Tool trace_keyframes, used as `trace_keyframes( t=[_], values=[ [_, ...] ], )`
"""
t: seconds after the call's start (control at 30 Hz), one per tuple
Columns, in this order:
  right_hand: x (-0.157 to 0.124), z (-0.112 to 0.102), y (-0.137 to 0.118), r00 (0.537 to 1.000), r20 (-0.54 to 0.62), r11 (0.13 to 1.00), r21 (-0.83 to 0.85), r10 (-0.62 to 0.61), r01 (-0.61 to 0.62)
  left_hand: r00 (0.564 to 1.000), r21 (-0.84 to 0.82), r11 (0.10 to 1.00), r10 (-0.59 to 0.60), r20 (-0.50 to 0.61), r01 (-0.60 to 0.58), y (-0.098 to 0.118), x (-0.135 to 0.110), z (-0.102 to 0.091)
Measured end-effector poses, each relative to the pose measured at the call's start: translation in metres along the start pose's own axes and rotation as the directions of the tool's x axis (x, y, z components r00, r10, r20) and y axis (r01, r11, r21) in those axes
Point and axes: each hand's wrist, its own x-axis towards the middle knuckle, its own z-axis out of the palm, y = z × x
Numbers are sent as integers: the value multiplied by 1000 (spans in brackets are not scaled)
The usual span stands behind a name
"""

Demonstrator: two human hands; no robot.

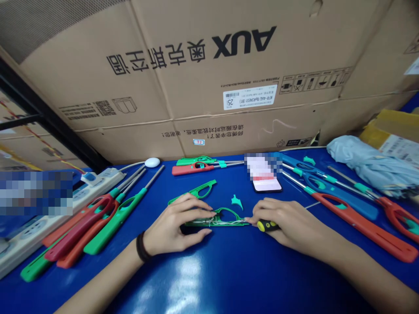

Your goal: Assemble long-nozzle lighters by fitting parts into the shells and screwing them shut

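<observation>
An opened green gas lighter shell (225,223) lies on the blue table, its inner wires and parts showing. My left hand (175,222) grips its left part between thumb and fingers. My right hand (288,220) is closed round a screwdriver (267,225) with a yellow and black handle, only partly visible. The fingertips of that hand touch the lighter's right end. Just beyond the shell rests a loose teal trigger (236,201). The other green shell half (202,190) sits behind my left hand.
Several red and green lighters (114,222) lie at left beside a white power strip (75,198). More lighters (360,224) are at right. A phone (266,184) and red lighter (193,168) lie near the cardboard box (196,87). A grey-blue bundle (366,161) stands far right.
</observation>
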Motion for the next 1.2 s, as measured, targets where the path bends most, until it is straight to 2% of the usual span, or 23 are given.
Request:
trace_keyframes(
  t=[0.23,0.43,0.57,0.67,0.77,0.9,1.0,1.03,1.13,1.2],
  values=[
    [-6,-2,12,1000,-9,999,35,-4,5,987,129,984,-137,78,126,-13,1,-29],
    [-13,-3,26,1000,-7,997,77,12,-12,981,139,979,-166,103,151,-21,-3,-33],
    [-12,-1,25,1000,5,997,79,8,-8,981,103,976,-193,15,191,-19,-4,-26],
    [-10,-2,20,1000,3,997,71,2,-2,981,68,979,-189,-47,192,-8,0,-11],
    [-8,-4,17,1000,17,997,82,-4,3,982,70,982,-173,-69,178,5,15,6],
    [-7,-7,14,1000,15,996,92,-4,3,989,113,983,-145,21,141,6,51,18],
    [-8,-7,12,1000,4,997,76,2,-2,984,58,998,-17,179,7,-5,75,21],
    [-8,-7,12,1000,2,998,64,5,-5,980,50,998,15,200,-25,-9,81,22],
    [-9,-6,10,1000,-11,1000,24,4,-4,980,46,997,59,188,-69,-15,85,25],
    [-9,-5,10,1000,-19,1000,16,-5,5,992,18,999,25,122,-27,-13,79,26]
  ],
)
